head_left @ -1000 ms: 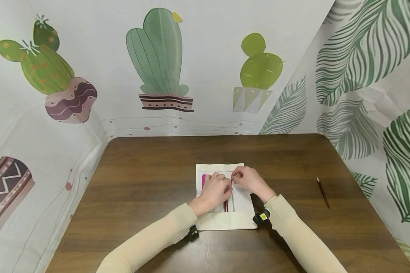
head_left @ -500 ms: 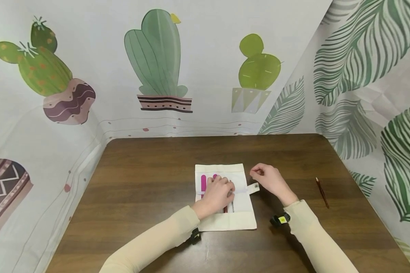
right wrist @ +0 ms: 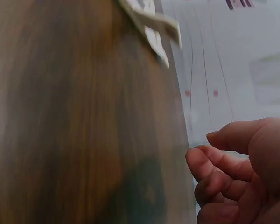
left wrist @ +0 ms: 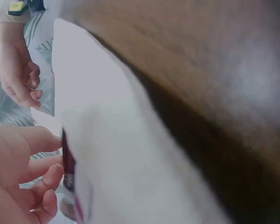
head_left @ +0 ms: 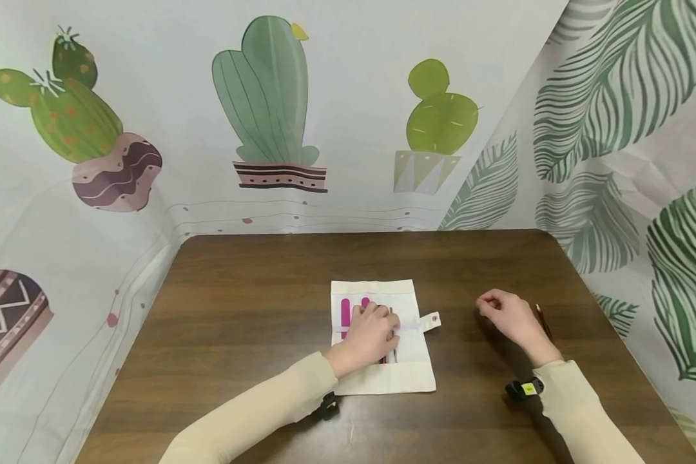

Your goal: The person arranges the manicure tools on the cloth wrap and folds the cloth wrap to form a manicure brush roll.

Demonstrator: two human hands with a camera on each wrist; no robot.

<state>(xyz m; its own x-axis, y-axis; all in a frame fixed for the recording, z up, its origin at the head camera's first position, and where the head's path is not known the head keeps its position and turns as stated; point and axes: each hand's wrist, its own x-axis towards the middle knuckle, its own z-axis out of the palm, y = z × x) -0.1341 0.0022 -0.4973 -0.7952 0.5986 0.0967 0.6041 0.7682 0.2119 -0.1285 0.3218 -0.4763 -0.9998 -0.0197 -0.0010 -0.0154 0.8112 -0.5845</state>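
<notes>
An off-white fabric pouch [head_left: 408,377] lies unfolded on the table in the head view. It bears magenta round-ended strips [head_left: 345,311], a dark-red stick [left wrist: 68,163] and a thin grey rod [head_left: 395,351]. My left hand [head_left: 368,332] rests across the pouch's middle with loosely bent fingers, hiding part of the contents. To the right, my right hand [head_left: 510,316] hovers above the table, holding nothing, its thumb and index finger close together in the right wrist view. Just beyond that hand lies a slim dark-red stick [head_left: 542,316], its lower part hidden.
A strap with a metal snap [head_left: 432,320] sticks out from the pouch's right side. The brown wooden table [head_left: 255,290] meets a wall hanging printed with cacti and leaves [head_left: 365,129] at the back. Dark devices are worn on both wrists.
My right hand has left the pouch and moved right, towards the loose stick. The snap strap came into view beside the pouch. My left hand stays on the pouch.
</notes>
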